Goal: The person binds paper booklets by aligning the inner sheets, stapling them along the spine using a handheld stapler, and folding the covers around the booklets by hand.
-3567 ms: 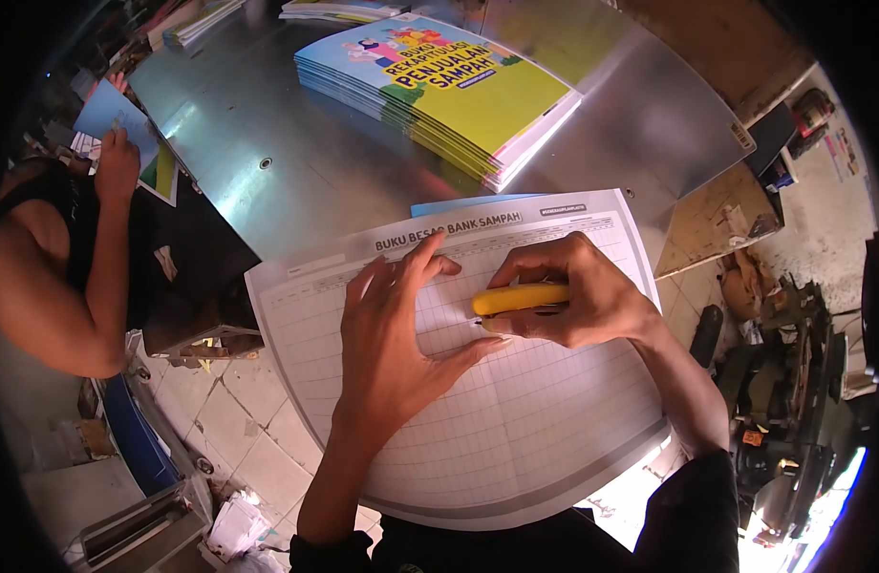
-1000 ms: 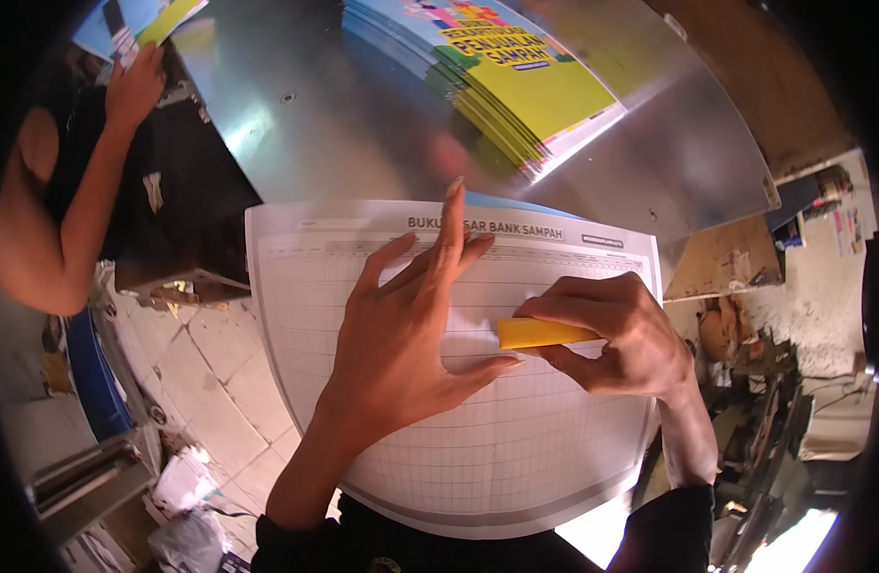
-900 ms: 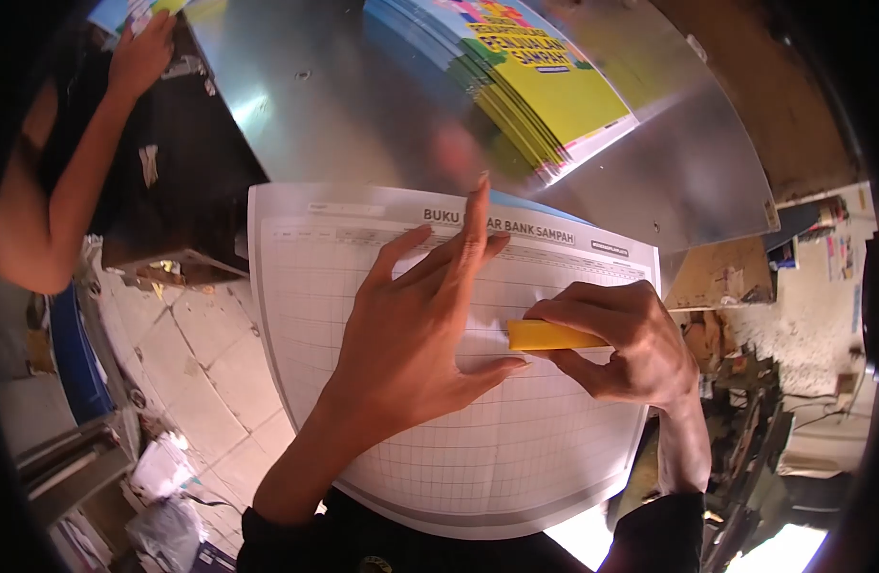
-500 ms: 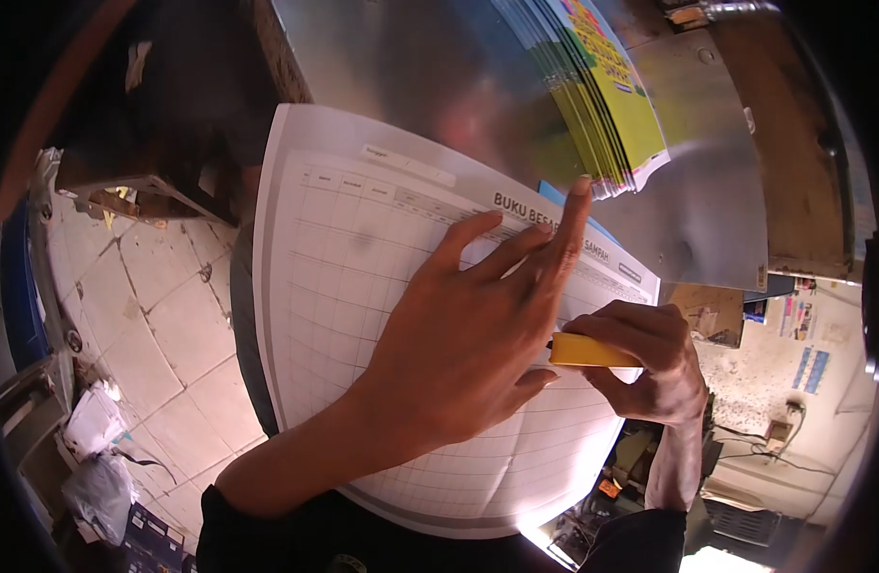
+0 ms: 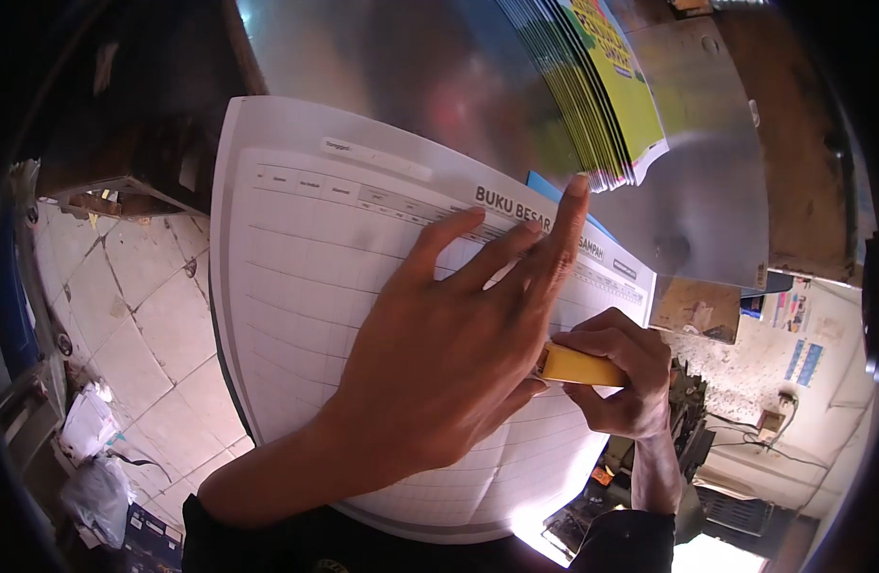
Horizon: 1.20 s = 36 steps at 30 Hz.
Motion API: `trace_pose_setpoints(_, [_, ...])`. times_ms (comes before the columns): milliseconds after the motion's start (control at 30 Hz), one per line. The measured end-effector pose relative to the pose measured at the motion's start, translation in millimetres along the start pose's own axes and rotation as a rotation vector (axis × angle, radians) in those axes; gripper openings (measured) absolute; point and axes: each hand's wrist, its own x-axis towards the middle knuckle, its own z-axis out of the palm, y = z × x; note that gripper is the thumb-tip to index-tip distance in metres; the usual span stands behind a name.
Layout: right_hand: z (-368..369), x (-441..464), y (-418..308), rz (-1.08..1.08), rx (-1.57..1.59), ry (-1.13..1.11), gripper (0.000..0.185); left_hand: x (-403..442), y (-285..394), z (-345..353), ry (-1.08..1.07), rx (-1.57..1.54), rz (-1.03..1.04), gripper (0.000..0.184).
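one yellow tool (image 5: pixel 581 366) was over the printed sheet (image 5: pixel 296 286), near its right edge, pinched in the right hand (image 5: pixel 643 377). the left hand (image 5: pixel 449 363) was spread wide; its gap to the tool had just narrowed, so both seemed to serve one spot.

A shiny metal table (image 5: pixel 688 215) bears a stack of booklets (image 5: pixel 602 95); a printed form (image 5: pixel 296 267) overlaps the table's near edge.
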Motion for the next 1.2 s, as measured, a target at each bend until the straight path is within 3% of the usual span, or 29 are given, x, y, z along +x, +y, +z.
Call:
trace_pose_setpoints(367, [13, -9, 13, -0.115, 0.063, 0.111, 0.049, 2, 0, 6, 0.069, 0.067, -0.010, 0.127])
trace_pose_setpoints(700, [20, -12, 41, -0.638, -0.455, 0.302, 0.039, 3, 6, 1, -0.033, 0.051, -0.095, 0.132])
trace_pose_setpoints(833, [18, -16, 36, -0.704, -0.647, 0.332, 0.032, 4, 9, 2, -0.064, 0.068, -0.096, 0.148])
trace_pose_setpoints(900, [23, -20, 35, -0.918, -0.617, 0.383, 0.022, 5, 11, 0, -0.059, 0.088, -0.073, 0.154])
trace_pose_setpoints(967, [17, -29, 25, -0.983, -0.684, 0.331, 0.021, 5, 13, 0, -0.071, 0.124, -0.094, 0.157])
trace_pose_setpoints(1033, [24, -41, 39, -0.791, -0.638, 0.574, 0.026, 3, 13, 1, -0.065, 0.124, -0.071, 0.158])
trace_pose_setpoints(1067, [26, -37, 49, -0.739, -0.419, 0.660, 0.030, 3, 12, 2, -0.046, 0.122, -0.061, 0.160])
trace_pose_setpoints(1100, [11, -46, 50, -0.546, -0.171, 0.541, 0.033, 3, 13, 3, -0.041, 0.125, -0.057, 0.160])
trace_pose_setpoints(1167, [12, -37, 42, -0.281, -0.009, 0.764, 0.035, 3, 15, 2, -0.061, 0.180, -0.047, 0.159])
trace_pose_setpoints(1200, [8, -29, 36, -0.176, 0.036, 0.710, 0.036, 4, 19, 1, -0.072, 0.203, -0.024, 0.159])
